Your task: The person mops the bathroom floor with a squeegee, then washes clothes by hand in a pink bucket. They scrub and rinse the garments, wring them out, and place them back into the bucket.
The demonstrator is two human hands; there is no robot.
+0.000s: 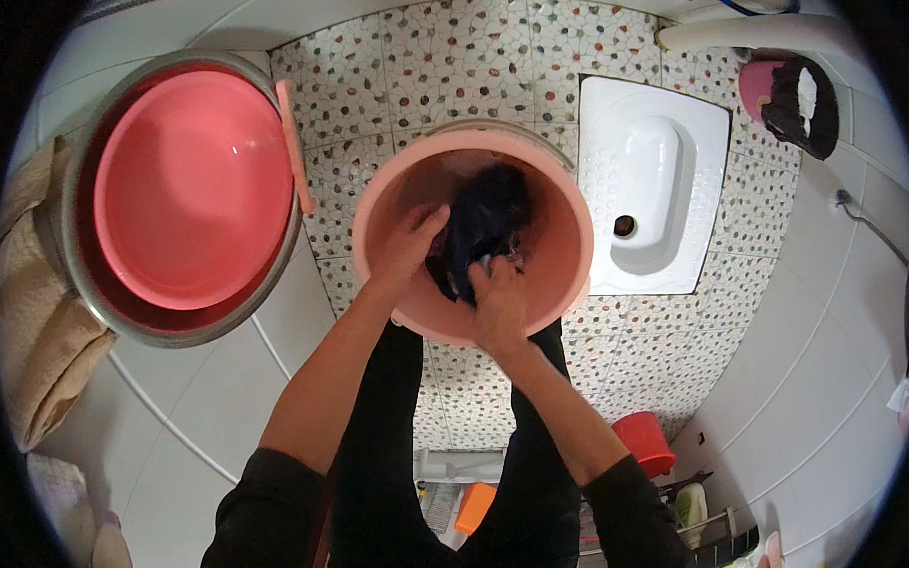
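A deep pink plastic bucket (377, 169) stands between my knees on the patterned floor. Inside it lies a bunched dark, wet-looking cloth (491, 210). My left hand (411, 245) reaches into the bucket at the cloth's left side, fingers apart, with no cloth seen in its grasp. At the cloth's lower edge, my right hand (499, 297) has its fingers bent on the fabric, and something small and pale shows at the fingertips. The undersides of the fingers are hidden, so a firm grip cannot be confirmed.
A pink basin (195, 192) rests inside a larger metal-rimmed basin (76, 248) at the left. Right of the bucket is a white squat toilet (650, 268). A red bucket (643, 441) and a rack (723, 537) with bottles stand at lower right. Brown towels (40, 329) hang at far left.
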